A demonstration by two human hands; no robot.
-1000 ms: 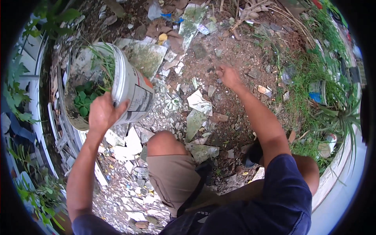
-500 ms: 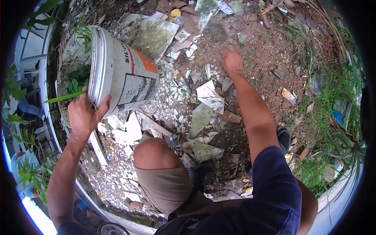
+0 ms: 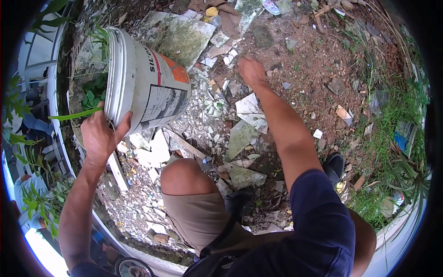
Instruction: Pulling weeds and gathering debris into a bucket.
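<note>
A white plastic bucket [image 3: 147,90] with an orange-and-grey label lay tipped on its side at the edge of a rubble-strewn patch of ground, its open mouth turned to the person's left, where green leaves and grass blades showed around the rim. The person's left hand [image 3: 100,135] was clamped on the lower rim of the bucket, thumb against the wall and fingers curled over the lip, holding it tilted off the ground. What lay inside could not be made out from above, so how full it was remained unclear. The right hand [image 3: 251,71] was stretched well away from the bucket, palm down, fingers bent onto the bare reddish soil [image 3: 318,60] among small fragments; whether it had closed on a piece could not be told. Between the two hands lay a spread of broken pale tile shards [image 3: 249,111] and a larger moss-stained slab [image 3: 177,34], with much debris on the ground, which suggested that any gathering of it was far from finished. The person crouched, a bare knee [image 3: 182,173] above khaki shorts pushed forward and a dark shoe [image 3: 333,165] planted near a fringe of grass [image 3: 392,134] to the right. Leafy plants [image 3: 34,198] stood beyond a pale railing [image 3: 55,115] to the left.
</note>
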